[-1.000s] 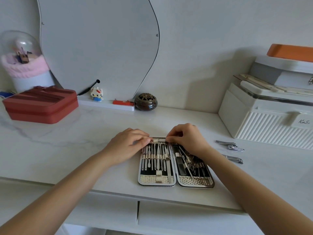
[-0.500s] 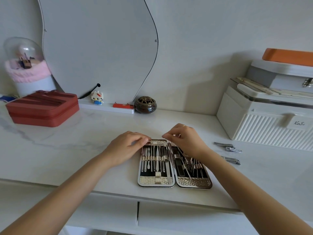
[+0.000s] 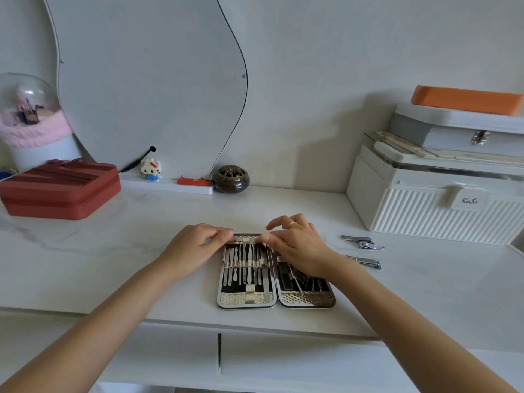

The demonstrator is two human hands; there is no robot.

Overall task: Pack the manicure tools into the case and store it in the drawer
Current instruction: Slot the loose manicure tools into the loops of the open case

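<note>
Case [image 3: 249,299] lies open flat on the counter [image 3: 141,251] btwn your wrists — both halves up so slots stay reachable. Your left hand [image 3: 195,248] and right hand [image 3: 300,248] each pinch the strap [image 3: 246,239] at the far edge, prob. to seat it over tool tips. Clippers [image 3: 361,241] wait unpacked, well right of your right hand.

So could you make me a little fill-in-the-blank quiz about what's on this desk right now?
1. The manicure case lies ____ on the white desk, with tools strapped inside.
2. Both the left hand and the right hand touch the case's ____ edge.
3. The loose nail clippers lie to the ____ of the case.
4. On top of the stacked white boxes sits an ____ block.

Missing words: open; far; right; orange
</note>
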